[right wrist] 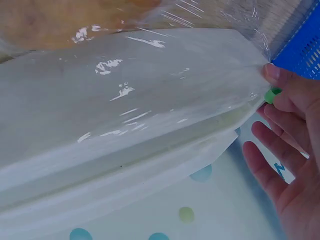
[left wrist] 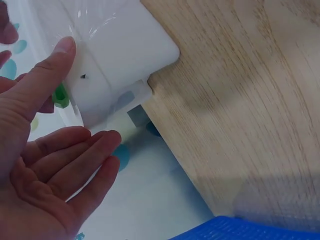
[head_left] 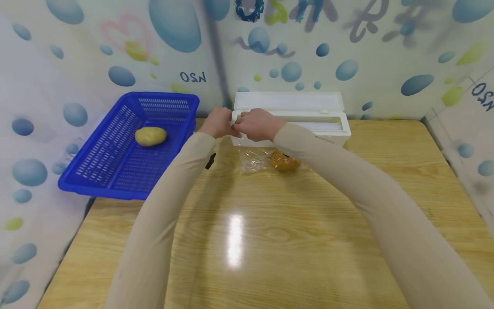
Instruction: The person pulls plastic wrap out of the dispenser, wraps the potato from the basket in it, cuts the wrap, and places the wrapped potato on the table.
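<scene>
A long white wrap dispenser box (head_left: 335,139) stands against the wall with its lid raised. Clear plastic wrap (head_left: 254,159) runs over its front and down across a rounded orange-brown item (head_left: 284,161). My left hand (head_left: 218,122) and right hand (head_left: 258,124) meet at the box's left end. In the left wrist view, my thumb lies along the wrapped edge, with a green slider (left wrist: 60,96) between it and the curled index finger; the other fingers extend. In the right wrist view, thumb and index pinch at the green slider (right wrist: 272,95) beside the box corner. I cannot tell which hand holds it more firmly.
A blue plastic basket (head_left: 181,141) with a pale yellow potato (head_left: 150,136) in it stands left of the box, partly past the table's left edge. The wooden table (head_left: 270,240) reaches back to a wall patterned with blue dots.
</scene>
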Demonstrator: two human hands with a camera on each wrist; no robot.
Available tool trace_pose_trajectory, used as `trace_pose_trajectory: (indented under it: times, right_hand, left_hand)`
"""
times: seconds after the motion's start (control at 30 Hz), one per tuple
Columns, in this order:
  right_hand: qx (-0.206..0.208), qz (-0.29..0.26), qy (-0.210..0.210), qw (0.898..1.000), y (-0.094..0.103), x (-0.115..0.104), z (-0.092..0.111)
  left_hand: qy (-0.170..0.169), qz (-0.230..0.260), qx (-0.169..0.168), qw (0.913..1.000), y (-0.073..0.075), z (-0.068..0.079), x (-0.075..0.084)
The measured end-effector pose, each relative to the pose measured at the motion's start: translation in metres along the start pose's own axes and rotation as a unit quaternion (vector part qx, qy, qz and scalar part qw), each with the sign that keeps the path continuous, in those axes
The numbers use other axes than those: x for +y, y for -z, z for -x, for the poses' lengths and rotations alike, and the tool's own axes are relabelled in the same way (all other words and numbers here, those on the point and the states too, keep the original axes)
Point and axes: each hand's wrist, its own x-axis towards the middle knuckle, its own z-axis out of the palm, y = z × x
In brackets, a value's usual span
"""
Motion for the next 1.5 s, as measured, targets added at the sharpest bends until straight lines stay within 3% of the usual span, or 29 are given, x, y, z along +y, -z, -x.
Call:
trace_pose_trajectory:
  times: [0.4, 0.57, 0.83, 1.1, 1.5]
  right_hand:
    - [0.034, -0.042, -0.035, 0.998, 0.002, 0.000, -0.018]
    - [0.069, -0.024, -0.032, 0.997, -0.004, 0.002, -0.020]
    - [0.076, -0.026, -0.015, 0.997, -0.010, 0.011, -0.017]
    - [0.085, -0.052, -0.016, 0.995, -0.014, 0.014, -0.012]
    - [0.052, -0.071, -0.047, 0.995, -0.014, 0.014, -0.005]
  left_hand:
    - [-0.036, -0.006, 0.010, 0.9993, 0.002, 0.000, -0.001]
    - [-0.039, -0.001, 0.010, 0.9992, 0.001, -0.001, 0.001]
    - [-0.046, -0.012, -0.005, 0.9988, 0.001, -0.004, 0.001]
    - [-0.031, -0.022, -0.020, 0.9991, 0.004, -0.002, 0.001]
    - [0.002, -0.019, -0.027, 0.9995, 0.007, 0.000, 0.005]
